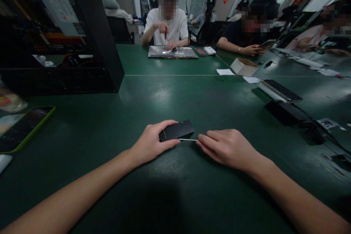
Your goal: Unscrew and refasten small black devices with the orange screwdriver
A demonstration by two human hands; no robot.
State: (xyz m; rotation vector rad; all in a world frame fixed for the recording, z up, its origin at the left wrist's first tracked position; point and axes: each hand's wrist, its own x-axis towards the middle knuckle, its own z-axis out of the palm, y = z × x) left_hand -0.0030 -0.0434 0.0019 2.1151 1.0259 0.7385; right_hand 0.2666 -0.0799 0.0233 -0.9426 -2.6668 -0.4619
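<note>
My left hand (152, 142) is closed round a small black flat device (177, 130) that rests on the green table (175, 95) just in front of me. My right hand (226, 147) pinches a thin silver pin (188, 139) between thumb and forefinger. The pin's tip touches the near side edge of the black device. Both forearms lie low over the table, reaching in from the bottom corners.
A phone in a green case (24, 128) lies at the left edge. A large black case (55, 33) stands at the back left. To the right sit a phone on a stand (281, 90), black boxes and cables. A cardboard box (243, 66) and other people working are across the table.
</note>
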